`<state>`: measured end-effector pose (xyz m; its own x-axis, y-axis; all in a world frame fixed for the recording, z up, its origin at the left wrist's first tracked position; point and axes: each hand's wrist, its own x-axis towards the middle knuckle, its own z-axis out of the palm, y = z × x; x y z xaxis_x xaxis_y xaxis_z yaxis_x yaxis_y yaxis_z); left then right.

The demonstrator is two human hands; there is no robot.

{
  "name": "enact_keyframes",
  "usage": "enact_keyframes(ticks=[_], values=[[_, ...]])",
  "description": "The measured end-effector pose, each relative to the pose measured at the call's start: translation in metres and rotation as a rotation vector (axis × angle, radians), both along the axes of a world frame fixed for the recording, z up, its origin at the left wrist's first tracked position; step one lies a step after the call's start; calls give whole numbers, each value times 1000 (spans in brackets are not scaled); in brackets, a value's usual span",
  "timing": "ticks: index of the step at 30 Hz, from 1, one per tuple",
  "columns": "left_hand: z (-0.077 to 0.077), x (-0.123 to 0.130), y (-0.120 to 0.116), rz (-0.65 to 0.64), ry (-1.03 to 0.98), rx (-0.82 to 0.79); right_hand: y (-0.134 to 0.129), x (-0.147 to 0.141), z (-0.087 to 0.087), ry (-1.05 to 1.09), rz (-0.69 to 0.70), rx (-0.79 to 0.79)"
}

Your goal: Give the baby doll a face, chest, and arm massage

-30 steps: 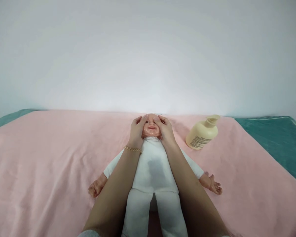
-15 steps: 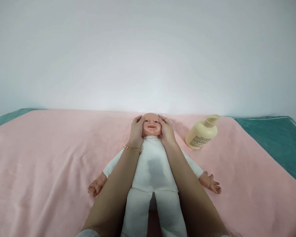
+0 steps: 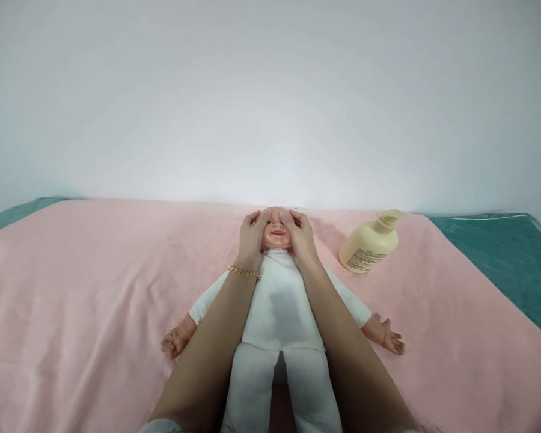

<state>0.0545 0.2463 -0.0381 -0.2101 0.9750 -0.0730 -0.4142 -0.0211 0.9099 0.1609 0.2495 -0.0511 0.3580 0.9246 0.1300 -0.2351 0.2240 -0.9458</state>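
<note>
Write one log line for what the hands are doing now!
left hand: on doll head | right hand: on doll head | doll: face up on pink blanket | bottle: lying beside

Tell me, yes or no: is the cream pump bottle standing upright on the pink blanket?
No, the pump bottle lies tilted on its side on the pink blanket, right of the doll.
</note>
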Motion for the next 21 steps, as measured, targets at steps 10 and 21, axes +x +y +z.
enact_keyframes(ticks=[10,21], values=[[-2,0,1,-1,30,-28,5,3,-4,-36,-41,-12],[0,0,3,-15,24,-31,12,5,-11,56,8,-25]])
